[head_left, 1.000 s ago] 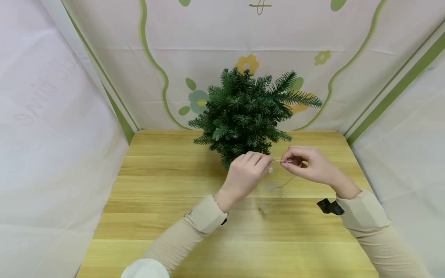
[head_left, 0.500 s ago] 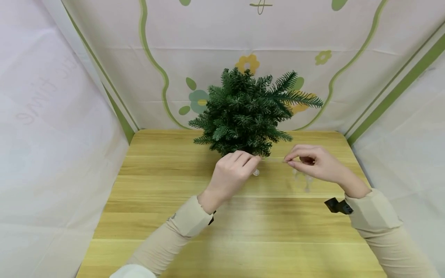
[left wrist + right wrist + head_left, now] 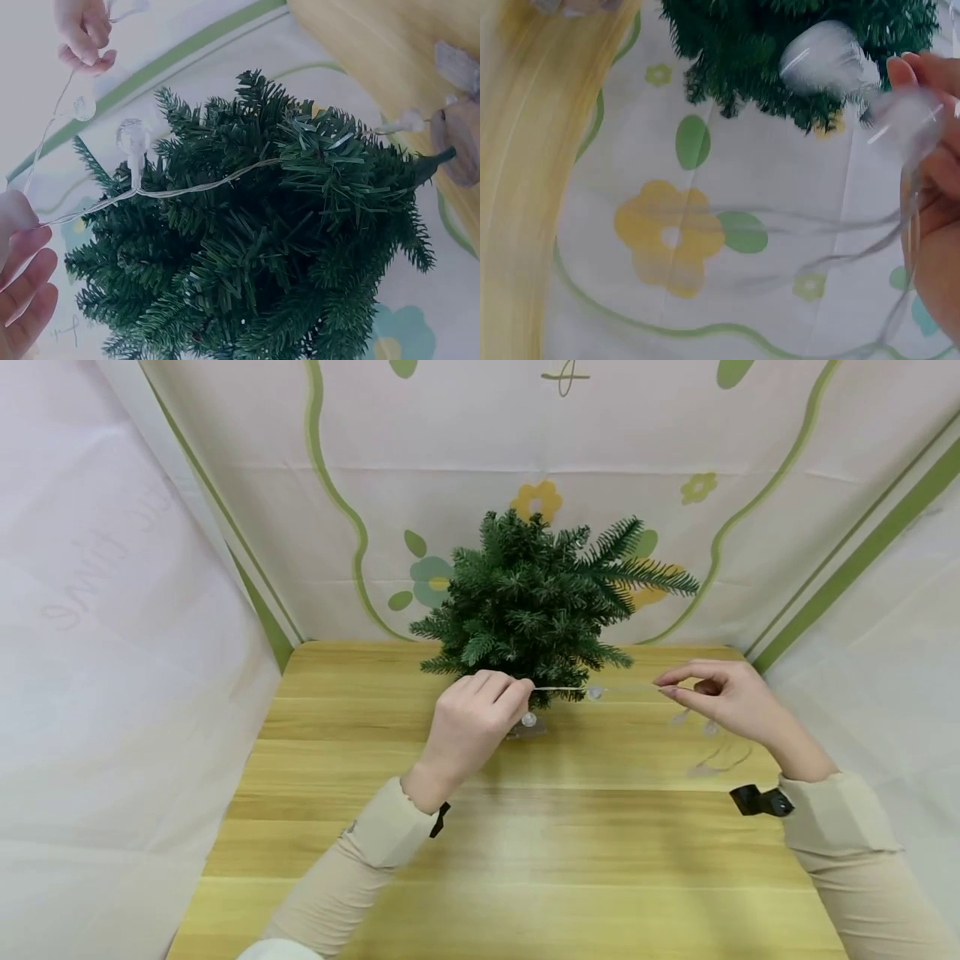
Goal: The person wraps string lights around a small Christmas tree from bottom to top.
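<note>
Two hands are working one light string [image 3: 596, 692] in front of the small green tree [image 3: 536, 602]. Left hand [image 3: 468, 727] is pinching the wire just below the tree's near branches; right hand [image 3: 723, 697] is pinching it well off to the tree's right side. Between them the wire is running taut and level, one clear bulb [image 3: 595, 693] sitting mid-span, another bulb [image 3: 528, 719] dangling under the left hand.

Change over the last second: the hands were close together near the tree's base, now they are spreading apart, right hand travelling outward and a bit up. Slack is being pulled out, so a straight section is getting freed, probably for laying on the branches.

Left wrist view is showing the wire [image 3: 187, 187] already lying across the foliage [image 3: 285, 247], with a bulb [image 3: 132, 139] against the needles. Spare loops are hanging below the right hand toward the table [image 3: 375, 827]; right wrist view is too blurred to count them.
</note>
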Motion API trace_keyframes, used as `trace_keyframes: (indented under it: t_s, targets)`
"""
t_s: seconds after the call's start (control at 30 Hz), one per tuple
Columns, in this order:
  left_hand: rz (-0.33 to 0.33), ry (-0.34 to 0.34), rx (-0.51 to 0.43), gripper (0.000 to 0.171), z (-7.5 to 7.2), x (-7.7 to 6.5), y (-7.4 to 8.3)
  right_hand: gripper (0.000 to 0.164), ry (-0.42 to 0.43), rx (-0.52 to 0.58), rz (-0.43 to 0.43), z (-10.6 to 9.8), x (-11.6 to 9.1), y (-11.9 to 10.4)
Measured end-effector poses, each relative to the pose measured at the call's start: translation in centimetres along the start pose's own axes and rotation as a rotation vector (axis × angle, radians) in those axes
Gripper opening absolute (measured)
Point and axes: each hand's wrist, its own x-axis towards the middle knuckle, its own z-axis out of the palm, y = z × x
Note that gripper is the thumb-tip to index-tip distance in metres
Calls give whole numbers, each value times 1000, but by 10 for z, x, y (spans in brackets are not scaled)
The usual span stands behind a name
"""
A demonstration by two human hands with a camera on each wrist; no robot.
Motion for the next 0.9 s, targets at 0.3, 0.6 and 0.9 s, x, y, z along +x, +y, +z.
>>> trace_keyframes:
  t_s: [0.3, 0.6, 0.9]
  targets:
    - [7, -34, -22, 9, -1, -3, 2, 19, -26, -191, 99, -6, -3, 14]
    - [-7, -38, -16, 10, 4, -9, 2, 34, 11, -178, 243, -17, -9, 30]
    - [-50, -52, -40, 8, 6, -14, 1, 21, 49, -21, 340, -32, -18, 37]
